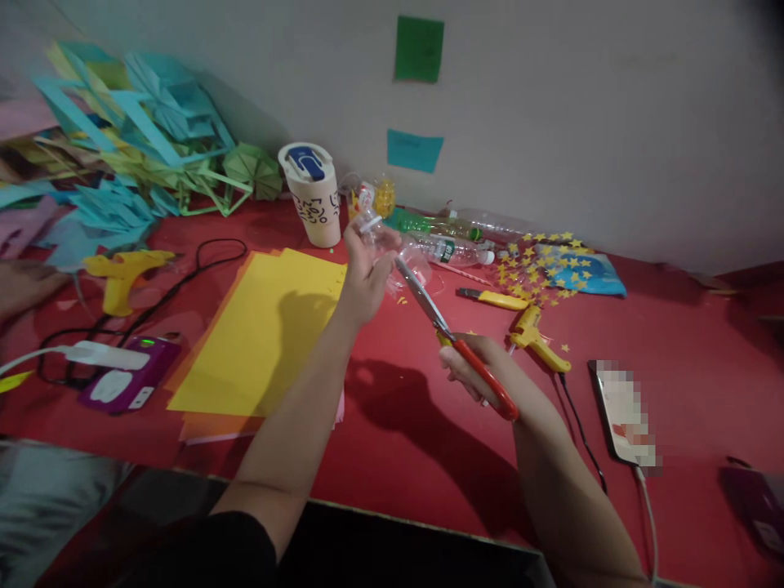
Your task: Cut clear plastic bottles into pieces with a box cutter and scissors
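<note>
My left hand (367, 273) is closed round a clear plastic bottle piece (369, 223), its neck end showing above the fingers. Clear plastic also shows to the right of that hand, but I cannot tell whether it belongs to the same piece. Scissors with red handles (485, 377) are gripped in my right hand (469, 363). Their blades point up and left, and the tips come close to the fingers of my left hand. Whether the blades touch the plastic I cannot tell. Beneath my left forearm lie yellow paper sheets (245, 327) on top of orange ones.
On the red table (404, 457) stand a white cup (315, 208) and plastic bottles (450, 249). Yellow stars (539, 265), a cutter (496, 300), glue guns (532, 335) and a phone (621, 412) lie rightward. Folded paper (171, 106) is piled left, near another person's hand (28, 286).
</note>
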Demonstrator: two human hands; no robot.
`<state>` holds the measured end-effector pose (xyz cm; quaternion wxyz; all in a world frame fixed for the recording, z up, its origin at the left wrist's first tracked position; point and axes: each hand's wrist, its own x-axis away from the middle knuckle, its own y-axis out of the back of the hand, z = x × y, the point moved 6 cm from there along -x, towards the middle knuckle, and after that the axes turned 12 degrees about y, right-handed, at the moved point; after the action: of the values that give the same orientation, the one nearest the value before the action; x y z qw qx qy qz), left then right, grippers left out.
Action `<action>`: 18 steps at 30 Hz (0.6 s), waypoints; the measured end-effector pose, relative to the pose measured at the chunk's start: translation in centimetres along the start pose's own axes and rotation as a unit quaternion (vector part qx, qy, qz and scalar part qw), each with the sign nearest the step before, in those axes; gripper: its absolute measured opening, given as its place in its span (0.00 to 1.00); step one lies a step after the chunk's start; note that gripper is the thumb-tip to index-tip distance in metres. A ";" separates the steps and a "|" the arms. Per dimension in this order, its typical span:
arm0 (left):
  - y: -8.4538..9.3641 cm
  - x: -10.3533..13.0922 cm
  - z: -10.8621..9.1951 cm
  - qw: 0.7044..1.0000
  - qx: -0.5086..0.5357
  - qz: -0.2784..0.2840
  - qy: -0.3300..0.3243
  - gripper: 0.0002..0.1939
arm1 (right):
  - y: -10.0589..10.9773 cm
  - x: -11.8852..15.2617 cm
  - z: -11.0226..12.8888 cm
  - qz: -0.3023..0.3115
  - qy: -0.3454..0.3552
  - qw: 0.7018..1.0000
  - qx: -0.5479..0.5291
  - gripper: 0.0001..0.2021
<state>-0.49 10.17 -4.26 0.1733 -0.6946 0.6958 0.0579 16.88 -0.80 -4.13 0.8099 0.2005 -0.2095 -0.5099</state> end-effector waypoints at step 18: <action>-0.1 -0.1 1.4 0.993 -0.080 0.046 -0.072 0.24 | -0.2 0.2 -0.5 -0.008 -0.037 0.998 -0.054 0.25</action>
<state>-0.12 10.74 -5.54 0.1638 -0.6676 0.7058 0.1713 17.03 -0.98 -4.61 0.8070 0.1388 -0.2095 -0.5343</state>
